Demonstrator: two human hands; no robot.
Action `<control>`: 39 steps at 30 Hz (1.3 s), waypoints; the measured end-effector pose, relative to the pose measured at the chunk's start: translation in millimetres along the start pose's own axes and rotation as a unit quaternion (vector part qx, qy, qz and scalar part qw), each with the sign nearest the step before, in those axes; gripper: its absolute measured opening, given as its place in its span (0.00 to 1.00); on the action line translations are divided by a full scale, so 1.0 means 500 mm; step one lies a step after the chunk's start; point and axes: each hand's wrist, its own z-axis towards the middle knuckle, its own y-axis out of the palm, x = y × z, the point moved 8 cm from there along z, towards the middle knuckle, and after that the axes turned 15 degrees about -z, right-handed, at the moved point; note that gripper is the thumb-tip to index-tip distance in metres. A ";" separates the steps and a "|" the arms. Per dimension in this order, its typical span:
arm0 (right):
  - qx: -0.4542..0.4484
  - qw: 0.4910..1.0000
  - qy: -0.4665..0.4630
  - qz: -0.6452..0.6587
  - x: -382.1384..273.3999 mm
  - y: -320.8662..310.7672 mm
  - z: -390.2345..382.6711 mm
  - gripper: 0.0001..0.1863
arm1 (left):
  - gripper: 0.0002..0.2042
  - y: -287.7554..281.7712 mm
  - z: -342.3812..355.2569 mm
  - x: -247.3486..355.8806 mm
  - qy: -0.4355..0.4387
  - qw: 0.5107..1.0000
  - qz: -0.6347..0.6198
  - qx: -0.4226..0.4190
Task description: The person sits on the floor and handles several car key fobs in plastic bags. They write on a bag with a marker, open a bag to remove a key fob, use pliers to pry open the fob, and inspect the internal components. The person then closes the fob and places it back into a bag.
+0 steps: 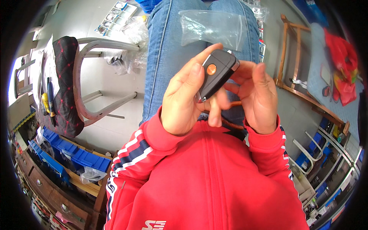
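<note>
Above my lap, my left hand (182, 101) is closed round a black car key fob (217, 73), thumb along one long side. The fob is tilted, with a round orange emblem on its face and a small silvery part at its far end. Beside it, my right hand (260, 96) has its thumb raised and its fingers apart and curved toward the fob. Whether those fingertips touch the fob's underside is hidden. A clear plastic bag (212, 28) lies across my jeans just beyond both hands.
At left stands a metal-framed chair (86, 76) with pens and a yellow-handled tool on its dark seat. Blue bins (76, 147) sit behind it. Plastic bags (130, 57) and a tray of small parts (115, 17) are on the floor. A wooden frame (291, 53) stands at right.
</note>
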 end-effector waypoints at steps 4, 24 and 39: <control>-0.034 0.984 -0.144 -0.103 -0.027 0.016 0.003 0.23 | 0.25 -0.009 0.001 -0.021 -0.086 0.992 -0.088 -0.022; 0.283 0.928 -0.235 -0.060 -0.103 -0.188 0.007 0.11 | 0.44 0.135 0.156 0.051 0.274 0.441 0.851 -0.084; 0.117 0.902 -0.380 -0.165 -0.261 -0.092 0.001 0.15 | 0.49 0.113 0.153 0.078 0.042 0.920 0.322 -0.219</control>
